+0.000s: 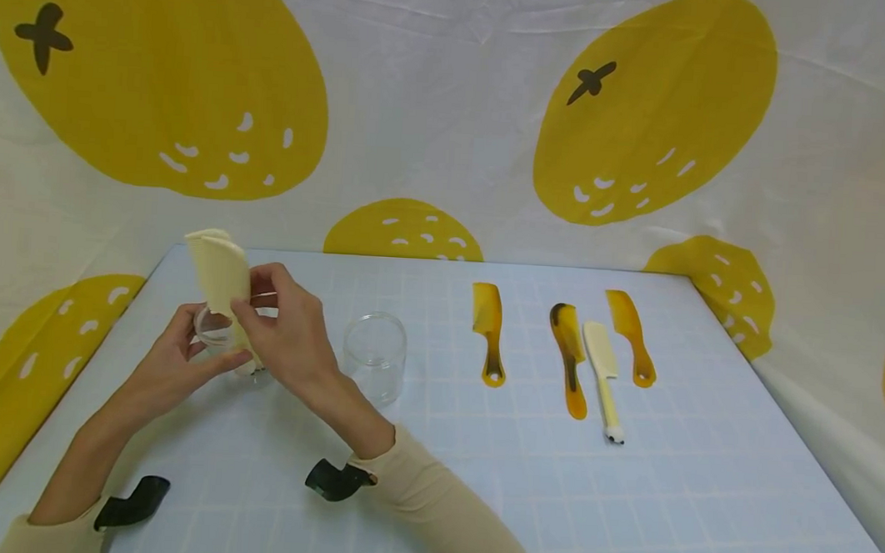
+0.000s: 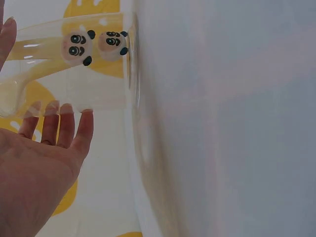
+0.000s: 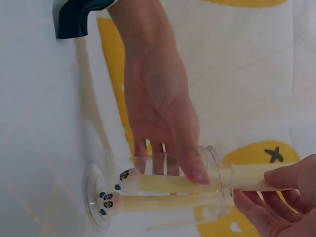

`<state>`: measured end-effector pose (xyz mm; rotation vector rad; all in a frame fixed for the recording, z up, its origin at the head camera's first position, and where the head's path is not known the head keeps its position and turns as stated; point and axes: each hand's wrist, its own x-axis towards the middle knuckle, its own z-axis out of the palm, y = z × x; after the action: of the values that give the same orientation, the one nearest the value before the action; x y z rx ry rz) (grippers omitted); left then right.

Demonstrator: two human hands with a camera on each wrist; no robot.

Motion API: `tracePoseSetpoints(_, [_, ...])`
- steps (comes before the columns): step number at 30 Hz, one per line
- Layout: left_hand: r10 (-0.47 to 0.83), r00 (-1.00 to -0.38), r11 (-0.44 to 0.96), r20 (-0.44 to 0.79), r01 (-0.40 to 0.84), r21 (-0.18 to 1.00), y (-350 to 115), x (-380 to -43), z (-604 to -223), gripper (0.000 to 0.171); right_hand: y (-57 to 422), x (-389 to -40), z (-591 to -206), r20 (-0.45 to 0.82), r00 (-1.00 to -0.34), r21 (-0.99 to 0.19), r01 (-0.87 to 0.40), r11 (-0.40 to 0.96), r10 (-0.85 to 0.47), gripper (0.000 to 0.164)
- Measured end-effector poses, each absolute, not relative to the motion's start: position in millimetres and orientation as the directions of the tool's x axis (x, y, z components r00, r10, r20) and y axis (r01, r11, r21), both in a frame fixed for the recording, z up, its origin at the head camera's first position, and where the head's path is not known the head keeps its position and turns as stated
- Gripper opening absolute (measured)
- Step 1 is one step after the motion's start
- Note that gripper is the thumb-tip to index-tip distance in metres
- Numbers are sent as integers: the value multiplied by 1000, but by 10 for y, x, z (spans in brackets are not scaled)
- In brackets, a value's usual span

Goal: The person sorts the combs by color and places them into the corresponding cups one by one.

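At the left of the table, my left hand (image 1: pixel 167 371) holds a clear glass jar (image 3: pixel 153 219), thumb on one side and fingers on the other. Two cream combs stand in this jar with their panda-head handle ends down at the jar's bottom; one panda head (image 2: pixel 76 48) shows clearly through the glass in the left wrist view. Their broad blades (image 1: pixel 221 273) rise overlapping above the rim. My right hand (image 1: pixel 293 327) pinches a cream comb (image 3: pixel 254 176) between thumb and fingers just above the jar's mouth.
A second glass jar (image 1: pixel 374 365) stands right of my hands. Farther right lie a brown-yellow comb (image 1: pixel 489 329), another with dark patches (image 1: pixel 569 358), a cream panda comb (image 1: pixel 602 360) and a third amber comb (image 1: pixel 630 332). A patterned cloth (image 1: pixel 437 101) hangs behind the table.
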<state>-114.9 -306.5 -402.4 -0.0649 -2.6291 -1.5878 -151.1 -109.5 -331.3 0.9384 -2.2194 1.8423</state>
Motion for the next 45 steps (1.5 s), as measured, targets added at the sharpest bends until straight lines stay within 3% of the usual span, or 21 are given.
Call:
tracePoseSetpoints(10, [-1, -995, 474, 95, 83, 876, -3067, -1137, -4016, 73, -1075, -1539, -3312, 450, -786, -811, -559, 173, -424, 25])
tracePoseSetpoints(19, [-10, -997, 478, 78, 64, 876, -3048, -1155, -4024, 72, -866, -1625, -3148, 541, -792, -795, -591, 137, -284, 36])
tracePoseSetpoints(32, [-17, -997, 504, 79, 60, 862, -3059, -1150, -4015, 77, -501, -1699, -2984, 584, -772, -783, -617, 76, -252, 16])
tracePoseSetpoints(45, [10, -996, 497, 92, 85, 863, -3099, -1156, -4046, 65, 0, -1873, -3148, 547, -802, -785, -591, 186, -241, 11])
